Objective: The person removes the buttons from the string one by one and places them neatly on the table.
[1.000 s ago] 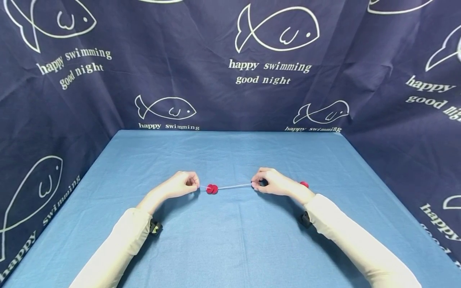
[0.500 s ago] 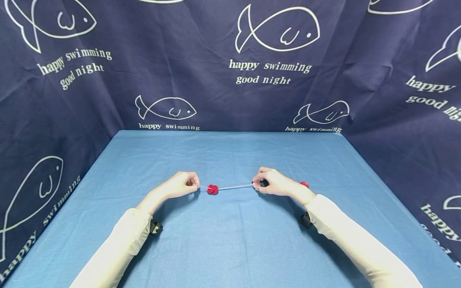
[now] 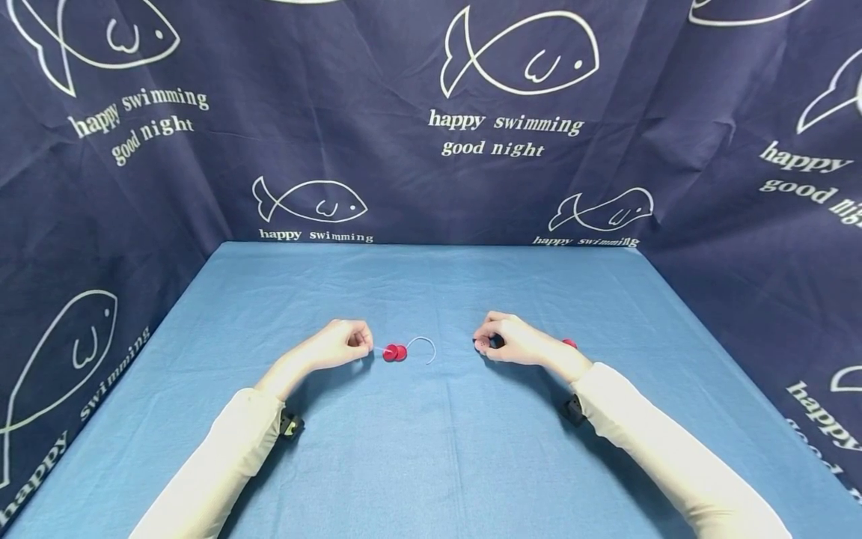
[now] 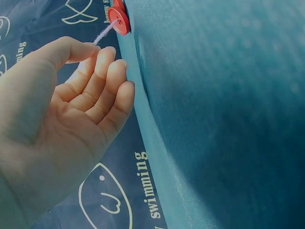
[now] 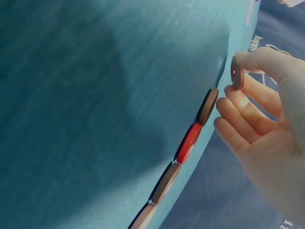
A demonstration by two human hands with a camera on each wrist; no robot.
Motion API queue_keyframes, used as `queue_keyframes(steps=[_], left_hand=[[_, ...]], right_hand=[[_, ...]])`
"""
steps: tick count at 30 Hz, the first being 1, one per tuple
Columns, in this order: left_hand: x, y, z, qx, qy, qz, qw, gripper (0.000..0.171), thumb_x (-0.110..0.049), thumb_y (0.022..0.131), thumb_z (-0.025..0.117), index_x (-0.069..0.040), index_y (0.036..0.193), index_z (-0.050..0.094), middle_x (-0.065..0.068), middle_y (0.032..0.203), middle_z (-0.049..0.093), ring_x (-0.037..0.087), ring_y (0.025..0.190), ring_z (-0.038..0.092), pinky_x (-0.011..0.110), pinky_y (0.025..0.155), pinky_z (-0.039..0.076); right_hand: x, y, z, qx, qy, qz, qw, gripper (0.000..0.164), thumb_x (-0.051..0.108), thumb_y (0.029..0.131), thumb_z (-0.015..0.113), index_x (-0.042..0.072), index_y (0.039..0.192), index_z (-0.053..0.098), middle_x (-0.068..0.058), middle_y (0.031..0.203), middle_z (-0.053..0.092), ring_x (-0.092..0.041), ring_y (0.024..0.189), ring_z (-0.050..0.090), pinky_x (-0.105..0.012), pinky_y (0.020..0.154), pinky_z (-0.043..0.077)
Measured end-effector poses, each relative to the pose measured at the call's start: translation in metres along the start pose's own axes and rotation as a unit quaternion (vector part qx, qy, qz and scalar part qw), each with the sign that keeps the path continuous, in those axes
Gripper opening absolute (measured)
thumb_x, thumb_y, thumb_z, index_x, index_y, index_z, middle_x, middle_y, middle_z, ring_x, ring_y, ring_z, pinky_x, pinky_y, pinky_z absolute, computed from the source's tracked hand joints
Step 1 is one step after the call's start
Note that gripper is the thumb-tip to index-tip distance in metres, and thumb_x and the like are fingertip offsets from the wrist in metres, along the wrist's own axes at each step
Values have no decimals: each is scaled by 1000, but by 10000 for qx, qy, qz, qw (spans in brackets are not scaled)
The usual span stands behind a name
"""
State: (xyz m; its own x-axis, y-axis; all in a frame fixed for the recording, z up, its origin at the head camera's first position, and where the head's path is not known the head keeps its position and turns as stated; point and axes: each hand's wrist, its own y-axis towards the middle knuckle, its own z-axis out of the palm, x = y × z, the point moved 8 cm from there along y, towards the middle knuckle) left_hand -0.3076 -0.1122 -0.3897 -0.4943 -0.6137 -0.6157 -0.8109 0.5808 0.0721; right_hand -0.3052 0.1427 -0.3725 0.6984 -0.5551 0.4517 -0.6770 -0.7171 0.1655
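My left hand pinches one end of a thin whitish cord between thumb and forefinger, the other fingers loosely curled. Two red buttons sit overlapping on this cord, just right of the fingertips. Past them the cord's free end bends in a loose hook over the blue cloth. My right hand holds a dark brown button on edge between thumb and fingers, apart from the cord. In the right wrist view, a brown button on the cloth is closest to those fingers.
A row of several buttons, among them a red button and another brown button, lies by the right hand, mostly hidden by it in the head view. The blue cloth covers the table; a dark fish-print curtain stands behind.
The cord was stretched straight between both hands; its right end is now out of the right hand and has sprung back left into a curve. Both hands have stayed nearly still.
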Motion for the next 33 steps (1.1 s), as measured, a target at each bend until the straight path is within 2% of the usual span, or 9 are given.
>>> queue_keyframes(steps=[13, 23, 33], left_hand=[[0, 0, 1, 39, -60, -101, 9999, 4, -10, 84, 61, -6, 83, 60, -4, 74, 62, 5, 66, 53, 22, 64, 45], [-2, -1, 0, 14, 41, -17, 10000, 5, -12, 84, 60, -7, 84, 61, -5, 74, 63, 4, 66, 54, 23, 66, 45], [0, 0, 1, 27, 54, 18, 10000, 4, -10, 83, 60, -7, 85, 62, -4, 75, 63, 4, 67, 55, 23, 67, 46]], right_hand=[[-4, -4, -3, -129, -64, -20, 9999, 14, 11, 86, 64, 5, 97, 69, -6, 84, 58, -21, 73, 55, -36, 69, 47], [-12, -9, -2, 21, -1, 247, 9997, 17, 13, 87, 63, 6, 102, 68, -3, 88, 59, -18, 76, 56, -34, 71, 49], [-14, -14, -8, -192, -75, 237, 9995, 13, 12, 86, 64, 7, 97, 69, -3, 86, 57, -17, 73, 54, -32, 69, 47]])
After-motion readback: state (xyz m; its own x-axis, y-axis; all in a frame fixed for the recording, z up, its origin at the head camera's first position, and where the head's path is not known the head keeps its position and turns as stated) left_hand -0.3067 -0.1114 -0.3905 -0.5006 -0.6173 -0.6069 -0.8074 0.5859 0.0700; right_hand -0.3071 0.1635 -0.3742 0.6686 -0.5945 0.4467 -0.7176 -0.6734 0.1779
